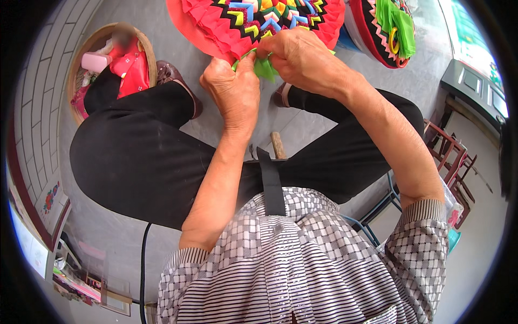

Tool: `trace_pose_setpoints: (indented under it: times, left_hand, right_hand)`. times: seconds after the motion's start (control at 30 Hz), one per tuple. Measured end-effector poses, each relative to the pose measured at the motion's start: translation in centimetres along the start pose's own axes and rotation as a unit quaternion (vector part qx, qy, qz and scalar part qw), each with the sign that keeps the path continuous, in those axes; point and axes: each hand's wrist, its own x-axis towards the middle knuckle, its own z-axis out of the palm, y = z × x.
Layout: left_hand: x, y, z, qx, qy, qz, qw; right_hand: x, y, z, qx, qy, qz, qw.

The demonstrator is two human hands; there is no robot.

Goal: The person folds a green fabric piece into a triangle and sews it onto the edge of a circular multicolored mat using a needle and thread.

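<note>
At the top of the view is a round, layered fabric piece (pixel 204 26) with a pleated red border and a multicoloured pattern of folded cloth points; its far part is cut off by the picture's edge. My left hand (pixel 234 89) pinches its near rim between thumb and bent fingers. Just right of it, my right hand (pixel 301 58) bends its fingers onto the same rim, thumb and forefinger close to the left thumb. A strip of bright green cloth (pixel 265 69) hangs between and below the fingertips. Whether a needle or thread is between the fingers is hidden.
A round basket (pixel 152 54) on the left holds red patterned cloth (pixel 135 73) and a pink case (pixel 95 61). Upper right stands another round fabric piece (pixel 360 26) bearing green cloth (pixel 398 24) and a yellow ring (pixel 391 40). Dark wooden chair frames (pixel 449 150) stand right.
</note>
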Motion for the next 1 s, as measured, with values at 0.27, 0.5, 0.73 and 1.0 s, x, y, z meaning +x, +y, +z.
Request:
trace_pose_setpoints:
  times: [0.27, 0.5, 0.73, 1.0]
  left_hand:
    - [0.2, -1.6, 1.0, -0.023, 0.052, 0.030, 0.998]
    - [0.2, -1.6, 0.6, -0.064, 0.034, -0.001, 0.997]
    - [-0.2, -1.8, 0.6, -0.192, 0.006, -0.105, 0.976]
    - [-0.4, -1.0, -0.1, -0.242, 0.016, -0.176, 0.954]
  right_hand:
    - [0.8, -0.2, 1.2, -0.031, 0.011, 0.024, 0.999]
    - [0.6, -2.4, 2.7, -0.093, 0.059, 0.091, 0.990]
    - [-2.1, -2.3, 3.1, -0.020, 0.169, 0.047, 0.984]
    - [-5.6, -0.2, 9.9, 0.617, 0.088, 0.408, 0.667]
